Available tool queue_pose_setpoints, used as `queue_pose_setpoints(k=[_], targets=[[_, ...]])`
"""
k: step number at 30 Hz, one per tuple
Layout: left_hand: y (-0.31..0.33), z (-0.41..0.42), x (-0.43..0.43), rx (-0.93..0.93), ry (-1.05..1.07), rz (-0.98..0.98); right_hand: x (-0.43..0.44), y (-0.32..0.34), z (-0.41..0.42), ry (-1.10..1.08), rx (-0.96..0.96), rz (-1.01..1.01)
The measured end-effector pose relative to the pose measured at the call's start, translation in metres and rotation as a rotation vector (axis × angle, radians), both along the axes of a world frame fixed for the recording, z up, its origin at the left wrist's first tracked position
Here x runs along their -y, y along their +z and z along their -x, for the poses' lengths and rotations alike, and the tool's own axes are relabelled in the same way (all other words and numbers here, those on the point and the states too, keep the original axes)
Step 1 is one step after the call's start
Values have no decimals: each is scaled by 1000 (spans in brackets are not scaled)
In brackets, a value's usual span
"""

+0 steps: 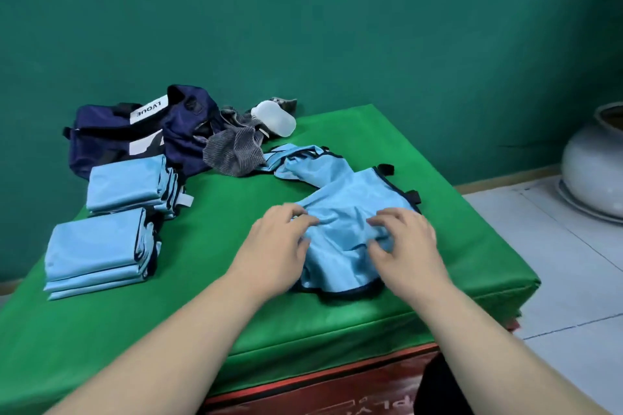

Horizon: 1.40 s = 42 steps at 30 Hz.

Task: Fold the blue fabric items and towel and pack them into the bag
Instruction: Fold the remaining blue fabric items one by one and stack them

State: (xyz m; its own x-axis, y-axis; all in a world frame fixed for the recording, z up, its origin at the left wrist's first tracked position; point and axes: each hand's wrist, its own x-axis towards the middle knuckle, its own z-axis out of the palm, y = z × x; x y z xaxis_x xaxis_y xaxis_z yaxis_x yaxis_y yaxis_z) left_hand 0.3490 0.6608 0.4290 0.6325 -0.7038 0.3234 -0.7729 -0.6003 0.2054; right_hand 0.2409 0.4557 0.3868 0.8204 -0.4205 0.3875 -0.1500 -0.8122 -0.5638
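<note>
On the green mat (pixel 236 280), the navy bag (pixel 101 141) lies at the far left corner, two folded blue stacks (pixel 97 246) sit along the left edge, and the grey towel (pixel 232 152) lies unfolded at the far middle. Folding is the step in hand: a crumpled blue fabric item (pixel 344 222) lies at the mat's near centre, the left hand (pixel 276 246) and right hand (pixel 408 246) each pinching a gather of its cloth with curled fingers. The next move likely calls for drawing it flat and squaring its edges.

Light-blue fabric item (pixel 350 212) with dark trim, navy bag (pixel 135 131), grey striped towel (pixel 232 152), green table cover (pixel 236 280).
</note>
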Motion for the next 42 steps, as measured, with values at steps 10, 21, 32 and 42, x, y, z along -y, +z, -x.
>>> queue_pose_setpoints(k=[10, 21, 32, 42], targets=[[-31, 29, -56, 103, -53, -85, -37, -29, 29, 298, -82, 205], [-11, 30, -39, 91, -7, 38, -11, -20, 43, 135, 252, -270], [-3, 57, -25, -169, 30, 75, -1, -16, 55, 152, 198, -375], [-12, 101, 23, -6, -26, 10, -3, -15, 56, 212, 230, -383]])
